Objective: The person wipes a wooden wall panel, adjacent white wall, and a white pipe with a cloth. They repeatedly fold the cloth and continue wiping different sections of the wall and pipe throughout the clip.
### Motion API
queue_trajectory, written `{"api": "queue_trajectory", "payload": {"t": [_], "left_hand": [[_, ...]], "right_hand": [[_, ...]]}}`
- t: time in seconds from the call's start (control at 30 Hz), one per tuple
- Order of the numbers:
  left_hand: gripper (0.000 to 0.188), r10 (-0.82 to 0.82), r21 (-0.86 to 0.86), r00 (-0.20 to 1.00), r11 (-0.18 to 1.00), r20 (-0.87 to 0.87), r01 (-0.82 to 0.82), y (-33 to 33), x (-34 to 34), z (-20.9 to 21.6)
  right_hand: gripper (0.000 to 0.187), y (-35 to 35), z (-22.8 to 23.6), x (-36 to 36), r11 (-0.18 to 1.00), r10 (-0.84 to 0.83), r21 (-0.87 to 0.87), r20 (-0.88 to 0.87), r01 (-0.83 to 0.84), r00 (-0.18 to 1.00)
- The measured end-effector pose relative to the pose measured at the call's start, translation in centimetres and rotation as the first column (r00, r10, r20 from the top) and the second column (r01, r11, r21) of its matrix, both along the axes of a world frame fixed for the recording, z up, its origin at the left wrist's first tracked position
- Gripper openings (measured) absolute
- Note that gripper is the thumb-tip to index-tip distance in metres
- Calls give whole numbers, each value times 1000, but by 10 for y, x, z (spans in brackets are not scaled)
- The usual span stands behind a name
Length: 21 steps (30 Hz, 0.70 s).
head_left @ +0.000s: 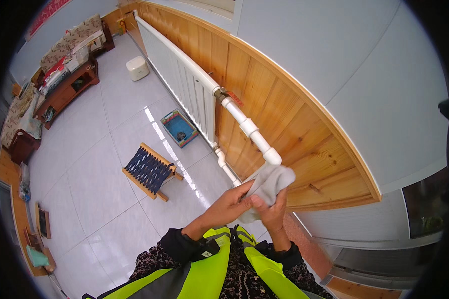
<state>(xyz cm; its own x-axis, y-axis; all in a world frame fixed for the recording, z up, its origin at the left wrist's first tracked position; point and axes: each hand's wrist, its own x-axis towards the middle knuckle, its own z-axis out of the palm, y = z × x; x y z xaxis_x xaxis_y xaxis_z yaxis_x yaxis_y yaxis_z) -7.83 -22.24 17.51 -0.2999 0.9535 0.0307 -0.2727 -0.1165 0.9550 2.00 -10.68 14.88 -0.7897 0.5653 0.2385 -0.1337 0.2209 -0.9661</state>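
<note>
Both my hands are closed on a crumpled light-grey cloth (pixel 268 185) in front of my chest. My left hand (pixel 229 203) grips its left side, with the fingers partly behind the cloth. On the right, my right hand (pixel 273 212) pinches it with the thumb in front. Just beyond the cloth is the elbow of a white pipe (pixel 249 128); I cannot tell whether the cloth touches it. That pipe runs to a white radiator (pixel 177 67) along the wood-panelled wall, with a red valve handle (pixel 234 97) at the joint.
A folding stool (pixel 150 172) with a dark woven seat stands on the tiled floor (pixel 100 199). Near the radiator are a blue basket (pixel 178 128) and a white bin (pixel 137 68). A wooden table (pixel 67 90) and patterned sofa (pixel 72 42) line the far left. Wood panelling (pixel 304 149) rises at right.
</note>
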Motion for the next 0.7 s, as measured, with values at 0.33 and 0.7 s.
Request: {"api": "queue_trajectory", "payload": {"t": [0.33,0.7], "left_hand": [[39,222,-44,963,975,156,-217,-29,-20,-24],[36,512,-320,859,811,-15,-489,-81,2,-30]], "right_hand": [[74,57,65,-4,693,-661,200,-206,693,721],[40,139,31,1,-81,-727,934,-293,347,621]]}}
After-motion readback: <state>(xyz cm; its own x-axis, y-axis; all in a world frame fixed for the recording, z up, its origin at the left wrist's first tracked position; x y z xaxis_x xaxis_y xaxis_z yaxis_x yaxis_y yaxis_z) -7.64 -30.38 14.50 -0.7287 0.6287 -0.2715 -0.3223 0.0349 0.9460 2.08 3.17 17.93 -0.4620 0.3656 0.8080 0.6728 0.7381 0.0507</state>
